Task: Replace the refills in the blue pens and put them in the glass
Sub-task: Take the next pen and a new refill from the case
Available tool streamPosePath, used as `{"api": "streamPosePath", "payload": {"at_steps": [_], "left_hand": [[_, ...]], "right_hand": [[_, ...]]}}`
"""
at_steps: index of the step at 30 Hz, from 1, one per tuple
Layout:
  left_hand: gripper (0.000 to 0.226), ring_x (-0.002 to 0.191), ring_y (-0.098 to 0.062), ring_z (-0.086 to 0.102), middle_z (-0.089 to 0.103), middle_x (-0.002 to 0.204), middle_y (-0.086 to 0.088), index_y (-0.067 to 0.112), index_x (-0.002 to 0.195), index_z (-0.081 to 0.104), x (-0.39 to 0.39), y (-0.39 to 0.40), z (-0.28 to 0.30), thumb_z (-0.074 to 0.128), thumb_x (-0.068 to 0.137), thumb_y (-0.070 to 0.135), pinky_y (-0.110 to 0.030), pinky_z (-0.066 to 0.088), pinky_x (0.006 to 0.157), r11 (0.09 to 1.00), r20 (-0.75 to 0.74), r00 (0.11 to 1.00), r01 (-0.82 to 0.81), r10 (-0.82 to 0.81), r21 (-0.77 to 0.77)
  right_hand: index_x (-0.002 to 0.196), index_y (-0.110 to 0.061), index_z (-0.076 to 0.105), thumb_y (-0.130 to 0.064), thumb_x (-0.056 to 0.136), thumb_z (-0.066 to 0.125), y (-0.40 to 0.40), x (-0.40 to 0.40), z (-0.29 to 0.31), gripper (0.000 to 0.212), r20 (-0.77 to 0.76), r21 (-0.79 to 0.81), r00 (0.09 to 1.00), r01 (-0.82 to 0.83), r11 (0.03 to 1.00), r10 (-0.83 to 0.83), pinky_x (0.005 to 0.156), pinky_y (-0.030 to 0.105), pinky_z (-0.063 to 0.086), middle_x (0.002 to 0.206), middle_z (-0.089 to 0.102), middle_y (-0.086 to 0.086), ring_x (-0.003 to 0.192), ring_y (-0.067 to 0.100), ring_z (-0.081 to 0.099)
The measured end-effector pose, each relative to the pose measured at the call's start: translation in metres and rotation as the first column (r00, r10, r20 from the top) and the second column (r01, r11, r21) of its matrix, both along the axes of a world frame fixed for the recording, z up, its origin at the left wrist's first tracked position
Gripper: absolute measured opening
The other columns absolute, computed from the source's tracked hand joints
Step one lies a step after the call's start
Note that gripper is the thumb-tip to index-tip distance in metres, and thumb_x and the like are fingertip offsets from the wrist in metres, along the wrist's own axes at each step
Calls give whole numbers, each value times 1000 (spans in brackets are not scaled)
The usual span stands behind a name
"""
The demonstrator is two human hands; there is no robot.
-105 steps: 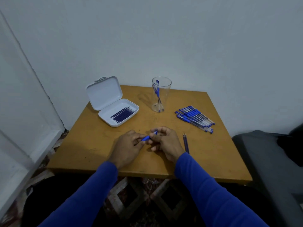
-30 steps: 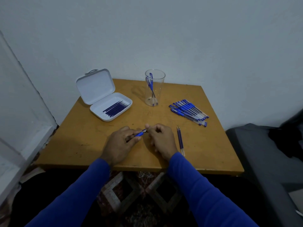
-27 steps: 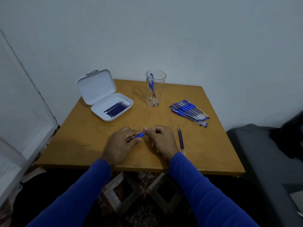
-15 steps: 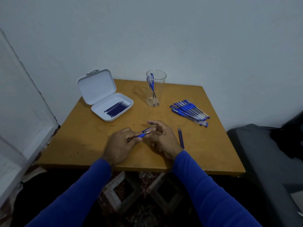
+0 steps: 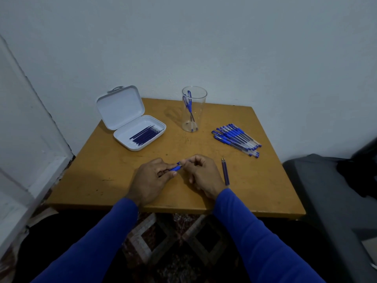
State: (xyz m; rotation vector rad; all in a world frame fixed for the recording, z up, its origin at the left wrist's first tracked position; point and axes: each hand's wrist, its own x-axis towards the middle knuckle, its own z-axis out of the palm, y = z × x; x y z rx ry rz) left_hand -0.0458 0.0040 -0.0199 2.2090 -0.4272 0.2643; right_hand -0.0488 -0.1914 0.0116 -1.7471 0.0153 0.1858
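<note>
In the middle of the frame, a bit below center, two hands work on one blue pen [image 5: 175, 168]. The left hand [image 5: 150, 178] has its fingers curled around the pen body and grips it. The right hand [image 5: 202, 174] has its fingers curled too, and its fingertips pinch the end of the pen that sticks out. It looks like the tip is being turned on or off, but it is too small to tell which.

Up near the top middle of the table [image 5: 265, 190] stands the glass [image 5: 193, 109]. Two pens [image 5: 189, 105], as far as I can tell, stand inside it, leaning. So I think that much of the job is done.

To the right of the glass, a pile of blue pens [image 5: 236, 138] lies flat on the table. These likely need new refills, so most of the work is left.

In the upper left of the table sits an open white case [image 5: 130, 119] with a row of dark refills [image 5: 145, 134] inside. Those look like the new ones, and many are there to use.

Just to the right of the right hand, two thin refills [image 5: 225, 171] lie side by side on the table. I guess these are old ones pulled out of pens.

When this pen is closed up, it has to go in the glass.
</note>
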Motion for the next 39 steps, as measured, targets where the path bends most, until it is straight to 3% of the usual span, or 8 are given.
{"api": "streamPosePath", "payload": {"at_steps": [8,12,21,27,30,33,36,39], "left_hand": [[29,71,-9,56,58,82,13,25,120,73,0,0,0,72,91,28,-39,52,63,1000,16,1000,13,-13,24],[30,71,-8,55,56,80,15,23,120,73,-1,-1,1,74,89,25,-28,47,63,1000,12,1000,4,-4,-6],[30,71,-6,55,57,81,15,23,120,74,-1,-2,1,74,90,27,-18,41,63,1000,-8,1000,-23,23,-4],[28,76,-5,57,57,79,17,23,118,74,-4,-3,4,74,90,26,-16,42,64,999,-14,1000,-27,26,-35],[29,75,-6,57,58,80,16,22,119,74,-3,-3,4,74,90,26,-20,44,65,999,-18,999,-34,33,-37],[29,76,-4,57,57,80,17,22,119,73,-4,-3,6,73,90,26,-16,41,64,999,-12,999,-43,43,-29],[29,77,-3,57,58,81,18,20,119,74,-4,-4,6,74,90,27,-13,39,63,999,-6,999,-42,42,-12],[30,78,-2,57,58,82,18,21,120,73,-5,-4,6,73,90,27,-13,39,64,999,-17,999,-45,45,-12]], "right_hand": [[118,-14,65,-8,96,66,-5,1,0,23,-22,122,998,-52,991,55,37,24,37,89,64,6,52,13,52],[100,-10,68,-33,99,65,2,1,-1,24,-15,-45,1000,-6,999,5,40,27,37,72,63,10,48,16,46],[108,-4,65,-11,102,58,-2,-1,3,11,-22,103,995,103,989,-101,39,25,37,66,57,6,47,13,47],[99,-28,67,-16,99,63,10,7,-3,13,175,-365,958,279,888,-229,73,19,52,101,60,-11,86,5,60],[113,-18,68,-16,98,63,10,25,12,16,-6,-584,992,97,806,-124,89,25,54,109,63,-5,105,12,62],[115,-15,70,-16,97,64,11,27,13,19,-92,-629,989,35,777,-120,96,33,54,114,68,2,108,18,64],[103,-7,75,-8,92,64,11,16,2,15,124,-558,981,194,807,-150,85,34,52,102,73,12,99,30,68],[109,-10,73,-7,93,65,10,18,4,18,64,-532,987,161,831,-150,82,29,52,105,72,9,98,24,67]]}}
